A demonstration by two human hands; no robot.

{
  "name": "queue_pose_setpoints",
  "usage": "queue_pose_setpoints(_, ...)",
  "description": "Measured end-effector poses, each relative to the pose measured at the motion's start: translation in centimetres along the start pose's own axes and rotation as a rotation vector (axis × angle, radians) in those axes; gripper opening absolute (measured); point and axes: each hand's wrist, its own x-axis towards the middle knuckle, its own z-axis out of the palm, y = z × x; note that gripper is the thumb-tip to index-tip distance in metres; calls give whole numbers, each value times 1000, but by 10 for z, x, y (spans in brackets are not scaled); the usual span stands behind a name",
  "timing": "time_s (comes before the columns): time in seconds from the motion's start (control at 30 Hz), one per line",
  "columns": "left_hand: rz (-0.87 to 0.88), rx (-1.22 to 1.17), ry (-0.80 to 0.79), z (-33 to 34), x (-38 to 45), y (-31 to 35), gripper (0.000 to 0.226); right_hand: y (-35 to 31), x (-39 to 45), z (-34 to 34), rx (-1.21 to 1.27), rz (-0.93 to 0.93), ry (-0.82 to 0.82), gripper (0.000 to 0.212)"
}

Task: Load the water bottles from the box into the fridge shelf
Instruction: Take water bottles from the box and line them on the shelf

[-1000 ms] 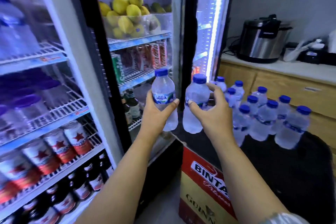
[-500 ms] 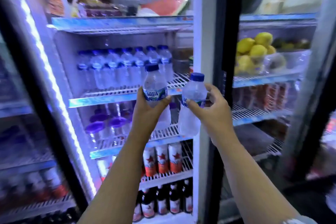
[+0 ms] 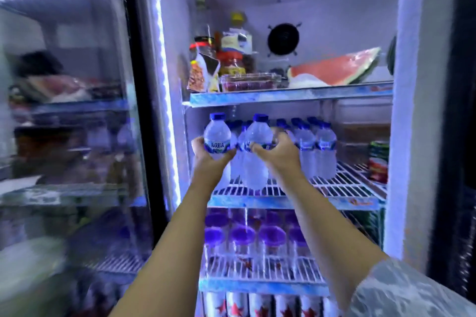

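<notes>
My left hand [image 3: 210, 159] grips a small clear water bottle [image 3: 217, 135] with a blue cap and an AQUA label. My right hand [image 3: 277, 156] grips a second such bottle [image 3: 256, 152]. Both bottles are upright, held side by side over the front left of the white wire fridge shelf [image 3: 334, 188]. Several more water bottles [image 3: 313, 145] stand in rows on that shelf, behind and right of my hands. The box is out of view.
The open glass fridge door [image 3: 77, 136] stands at the left. Above the bottles a shelf holds jars [image 3: 231, 64] and a watermelon slice [image 3: 334, 69]. Cans [image 3: 378, 161] stand at the shelf's right end. Purple-capped bottles [image 3: 244, 237] fill the shelf below, red-star cans [image 3: 260, 306] under that.
My view has swung left and up from the box into the fridge. Both hands have carried their bottles up and forward to the shelf with the water bottles.
</notes>
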Motion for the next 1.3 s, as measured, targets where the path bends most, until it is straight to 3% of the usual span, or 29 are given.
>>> queue_pose_setpoints(0.13, -38, 78, 53, 3, 25, -26, 53, 23, 29, 33, -100, 95, -102, 43)
queue_pose_setpoints(0.27, 20, 209, 105, 9, 42, -40, 56, 46, 48, 54, -132, 45, -107, 36)
queue_pose_setpoints(0.47, -9, 171, 113, 20, 54, -56, 55, 63, 64, 69, -133, 57, -83, 57)
queue_pose_setpoints(0.67, 3, 190, 160, 25, 57, -75, 72, 70, 68, 75, -151, 55, -90, 58)
queue_pose_setpoints(1.07, -100, 207, 83, 16, 52, -68, 61, 71, 72, 86, -275, 46, -116, 58)
queue_pose_setpoints(1.2, -88, 293, 76, 10, 50, -66, 56, 68, 73, 86, -326, 66, -149, 58)
queue_pose_setpoints(1.3, -42, 451, 83, 9, 49, -63, 61, 54, 72, 82, -332, 54, -155, 71)
